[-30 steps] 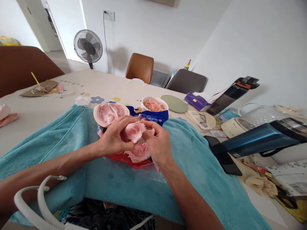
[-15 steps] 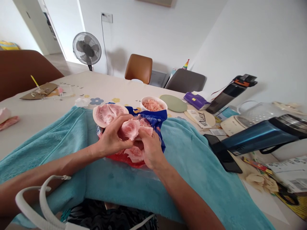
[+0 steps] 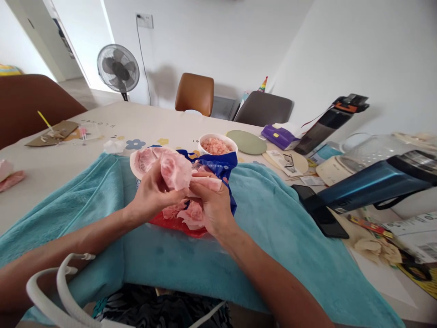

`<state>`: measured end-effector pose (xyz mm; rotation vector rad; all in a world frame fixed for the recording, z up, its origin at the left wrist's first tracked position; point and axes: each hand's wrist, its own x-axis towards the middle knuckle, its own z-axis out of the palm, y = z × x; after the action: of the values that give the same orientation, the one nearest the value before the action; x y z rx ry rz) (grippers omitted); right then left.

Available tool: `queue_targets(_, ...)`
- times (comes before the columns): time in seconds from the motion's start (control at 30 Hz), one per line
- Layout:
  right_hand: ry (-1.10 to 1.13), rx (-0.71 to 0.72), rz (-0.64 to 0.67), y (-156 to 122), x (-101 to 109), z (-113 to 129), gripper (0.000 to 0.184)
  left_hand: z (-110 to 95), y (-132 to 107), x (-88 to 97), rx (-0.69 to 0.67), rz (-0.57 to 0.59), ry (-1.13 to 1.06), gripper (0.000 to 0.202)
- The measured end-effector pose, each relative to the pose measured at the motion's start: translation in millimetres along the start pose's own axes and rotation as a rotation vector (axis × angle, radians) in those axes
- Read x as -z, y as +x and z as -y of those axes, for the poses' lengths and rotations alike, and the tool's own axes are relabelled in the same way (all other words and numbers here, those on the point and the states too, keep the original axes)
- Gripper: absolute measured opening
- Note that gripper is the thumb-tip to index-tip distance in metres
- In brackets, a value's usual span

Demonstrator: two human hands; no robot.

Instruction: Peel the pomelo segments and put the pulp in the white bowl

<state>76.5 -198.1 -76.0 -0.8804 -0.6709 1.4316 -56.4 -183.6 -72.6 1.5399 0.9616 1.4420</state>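
Above a blue-and-red plastic bag spread over a teal towel, a pale pink pomelo piece sits in the person's left hand, its thumb and fingers curled around it. Right beside that, the right hand pinches a whitish strip between thumb and fingers; whether it is joined to the piece, I cannot tell. The step looks like parting pith or membrane from flesh. To do it well, cradle the piece lightly, since pomelo flesh probably bruises and drips under pressure, and pull slowly, close to the join (a quick tug could split the segment). Working low over the plastic should help catch juice.

As for containers, a white bowl stands just behind the bag, well filled with loose pink pulp. Torn scraps lie on the bag's red part, below the hands, and a thick-rinded pomelo half rests behind the left hand. Farther right, the purple tissue pack has white tissue showing at its top; what the blue flask holds is hidden.
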Motion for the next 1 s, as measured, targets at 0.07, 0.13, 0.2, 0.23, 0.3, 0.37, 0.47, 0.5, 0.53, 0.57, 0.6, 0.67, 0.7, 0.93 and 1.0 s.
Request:
queue_targets(0.07,0.000,-0.023,-0.026,2,2,1,0.022,-1,6,1.2,0.130,0.003,-0.226,0.031)
queue_targets(0.13,-0.027,-0.047,-0.043,4,3,3,0.022,-3,13,3.7,0.231,0.042,-0.436,0.030)
queue_targets(0.2,-0.086,-0.043,-0.063,4,5,6,0.022,-3,20,7.4,0.317,0.092,-0.583,0.028)
queue_targets(0.23,-0.116,-0.038,-0.069,4,6,8,0.021,-2,23,9.4,0.350,0.109,-0.643,0.028)
queue_targets(0.3,-0.154,-0.039,-0.070,4,9,12,0.022,1,28,12.9,0.415,0.139,-0.750,0.029)
queue_targets(0.37,-0.160,-0.062,-0.042,2,11,15,0.023,5,32,15.1,0.493,0.173,-0.833,0.031)
queue_targets(0.47,-0.167,-0.085,0.010,0,14,20,0.022,9,35,15.7,0.602,0.219,-0.892,0.033)
queue_targets(0.5,-0.170,-0.089,0.024,0,15,22,0.021,9,35,15.4,0.623,0.220,-0.902,0.034)
queue_targets(0.53,-0.171,-0.089,0.033,-1,16,24,0.019,9,36,15.1,0.639,0.217,-0.908,0.035)
queue_targets(0.57,-0.168,-0.086,0.039,-1,18,27,0.019,9,35,14.9,0.647,0.210,-0.913,0.035)
queue_targets(0.6,-0.162,-0.082,0.043,0,20,31,0.019,9,35,14.7,0.650,0.203,-0.916,0.034)
queue_targets(0.67,-0.142,-0.061,0.033,1,24,41,0.019,11,34,14.7,0.652,0.199,-0.933,0.032)
queue_targets(0.7,-0.129,-0.047,0.020,2,26,46,0.018,12,33,14.8,0.653,0.203,-0.948,0.030)
queue_targets(0.93,-0.158,0.047,-0.044,7,32,59,0.018,19,33,18.1,0.680,0.193,-1.071,0.028)
queue_targets(1.0,-0.194,0.062,-0.039,8,32,55,0.018,15,34,20.3,0.654,0.178,-1.069,0.028)
